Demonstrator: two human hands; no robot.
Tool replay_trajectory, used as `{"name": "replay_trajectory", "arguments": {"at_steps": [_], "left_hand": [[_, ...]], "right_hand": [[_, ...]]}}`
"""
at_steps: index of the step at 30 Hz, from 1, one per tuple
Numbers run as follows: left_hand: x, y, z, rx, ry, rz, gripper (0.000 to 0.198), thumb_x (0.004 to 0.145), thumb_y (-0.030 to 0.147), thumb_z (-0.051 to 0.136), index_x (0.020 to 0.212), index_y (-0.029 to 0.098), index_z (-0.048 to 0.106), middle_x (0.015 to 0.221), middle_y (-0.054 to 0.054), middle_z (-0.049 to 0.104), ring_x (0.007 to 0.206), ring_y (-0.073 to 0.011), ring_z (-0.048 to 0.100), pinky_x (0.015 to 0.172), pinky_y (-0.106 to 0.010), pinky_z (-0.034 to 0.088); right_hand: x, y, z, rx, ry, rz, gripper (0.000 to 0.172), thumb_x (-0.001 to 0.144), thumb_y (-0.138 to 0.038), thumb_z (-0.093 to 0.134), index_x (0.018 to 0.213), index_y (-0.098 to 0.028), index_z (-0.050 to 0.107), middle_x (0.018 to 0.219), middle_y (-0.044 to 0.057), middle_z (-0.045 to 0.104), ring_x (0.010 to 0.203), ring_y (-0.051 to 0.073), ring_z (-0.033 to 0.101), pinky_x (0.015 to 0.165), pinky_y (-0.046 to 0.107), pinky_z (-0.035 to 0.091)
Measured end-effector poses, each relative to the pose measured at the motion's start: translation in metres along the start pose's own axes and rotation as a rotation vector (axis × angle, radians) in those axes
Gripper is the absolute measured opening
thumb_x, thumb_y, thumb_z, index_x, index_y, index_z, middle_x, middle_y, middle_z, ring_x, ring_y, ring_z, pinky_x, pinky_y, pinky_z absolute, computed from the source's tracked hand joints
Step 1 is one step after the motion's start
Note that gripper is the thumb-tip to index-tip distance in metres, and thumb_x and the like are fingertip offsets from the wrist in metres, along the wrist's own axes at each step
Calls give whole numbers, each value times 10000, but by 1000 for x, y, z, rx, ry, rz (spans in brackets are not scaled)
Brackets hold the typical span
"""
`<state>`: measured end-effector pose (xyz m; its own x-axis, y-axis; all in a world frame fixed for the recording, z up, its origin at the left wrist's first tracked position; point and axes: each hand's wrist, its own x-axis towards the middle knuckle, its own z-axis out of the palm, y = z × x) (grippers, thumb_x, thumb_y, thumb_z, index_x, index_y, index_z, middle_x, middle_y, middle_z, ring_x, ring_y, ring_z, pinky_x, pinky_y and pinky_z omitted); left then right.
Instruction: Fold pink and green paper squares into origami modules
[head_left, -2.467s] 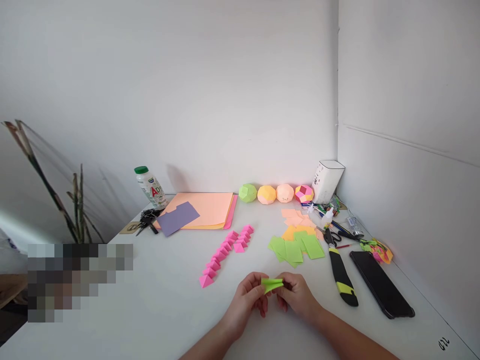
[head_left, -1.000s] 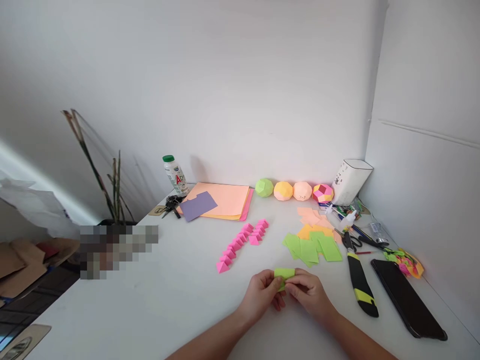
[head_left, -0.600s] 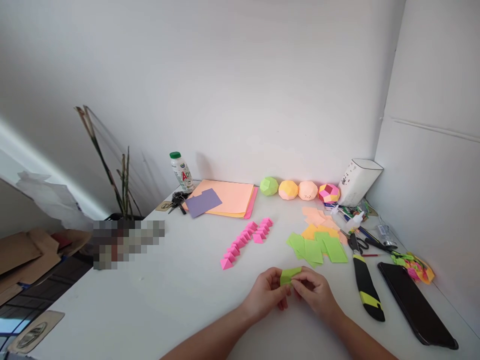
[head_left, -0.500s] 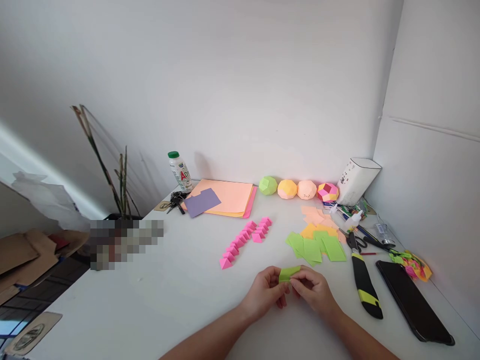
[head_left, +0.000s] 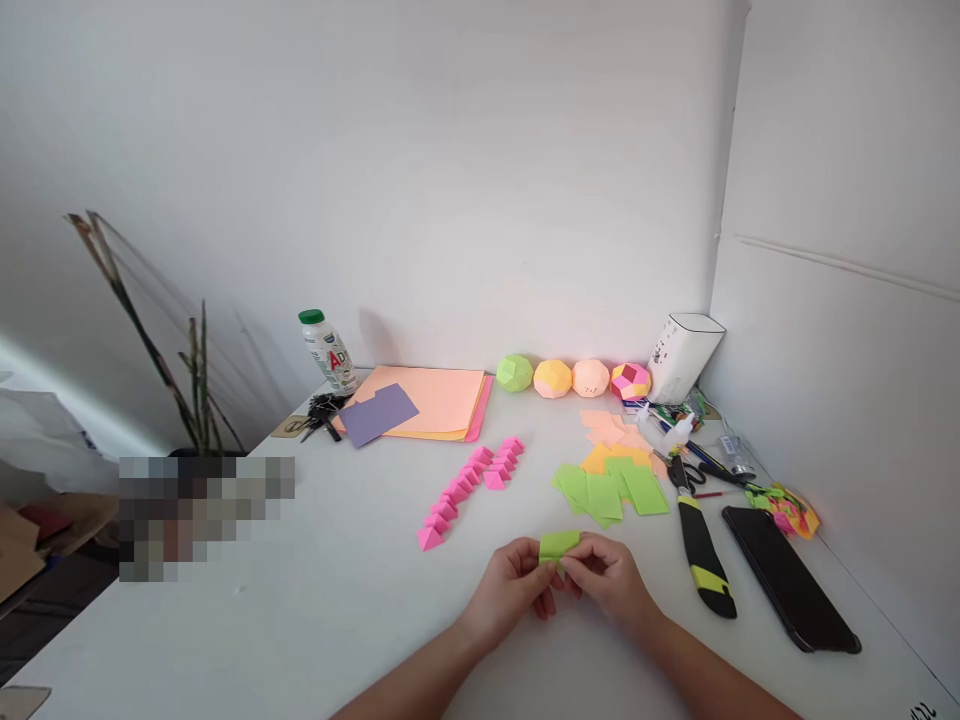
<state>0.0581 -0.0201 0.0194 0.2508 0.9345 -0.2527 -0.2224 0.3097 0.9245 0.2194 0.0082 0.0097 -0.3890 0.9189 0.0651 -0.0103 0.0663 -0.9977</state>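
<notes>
Between my two hands is a small piece of green paper (head_left: 558, 545), with a crease along its lower part. My left hand (head_left: 517, 578) pinches its left side, and my right hand (head_left: 604, 575) grips its right side, thumbs toward me. The fingertips behind the paper are partly hidden. Several loose green paper pieces (head_left: 604, 495) lie just beyond my right hand, overlapping orange paper pieces (head_left: 619, 458) and peach ones (head_left: 604, 425). Left of these, folded pink paper units (head_left: 457, 490) stand in two rows.
Along the wall sit a green paper ball (head_left: 514, 373) and several others. A craft knife (head_left: 705, 555), scissors (head_left: 688, 472), a glue bottle (head_left: 681, 430) and a phone (head_left: 791, 580) lie at right. Coloured sheets (head_left: 442, 390), keys (head_left: 324, 410) and a white bottle (head_left: 328, 352) stand back left.
The view has swung slightly to the right, so everything appears farther left. Both hands keep their hold on the green paper, which now shows more of its upper face.
</notes>
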Motion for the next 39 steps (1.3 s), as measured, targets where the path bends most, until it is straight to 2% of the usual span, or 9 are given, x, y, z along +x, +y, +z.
{"name": "replay_trajectory", "arguments": {"at_steps": [20,24,26,28,32,39], "left_hand": [[0,0,2,-5,42,17,279,668,408,674,694,162,546,607,-13,668,427,-106,549,430,-224,414],[1,-1,2,-6,63,14,288,666,416,678,713,159,556,601,-5,657,416,-105,548,424,-223,417],[0,-1,1,-16,81,15,294,674,421,675,726,156,560,599,3,647,413,-103,545,425,-224,422],[0,0,1,-30,95,19,300,682,429,674,726,155,559,608,6,644,419,-102,547,432,-228,430],[0,0,0,-52,96,30,313,688,433,681,733,152,551,631,0,649,434,-103,554,441,-229,436],[0,-3,0,-50,87,24,314,696,425,688,751,146,556,650,-11,652,453,-108,567,441,-225,441]], "right_hand": [[-2,6,0,-35,13,26,216,768,-331,627,643,-177,541,594,-4,577,489,113,535,491,251,449],[-1,7,2,17,37,57,222,747,-364,650,809,-187,530,604,-17,569,515,119,542,497,247,456],[1,8,2,76,50,59,353,720,-364,678,978,-201,500,728,1,585,593,129,558,498,238,460],[2,8,1,112,35,70,427,711,-365,687,1050,-204,483,789,12,572,638,134,552,494,230,455],[2,3,0,34,-72,96,224,781,-380,617,808,-163,568,660,-6,532,578,116,504,503,228,427],[1,-3,-1,-30,-90,127,309,786,-444,596,677,-159,542,584,-26,508,488,97,477,471,218,373]]}}
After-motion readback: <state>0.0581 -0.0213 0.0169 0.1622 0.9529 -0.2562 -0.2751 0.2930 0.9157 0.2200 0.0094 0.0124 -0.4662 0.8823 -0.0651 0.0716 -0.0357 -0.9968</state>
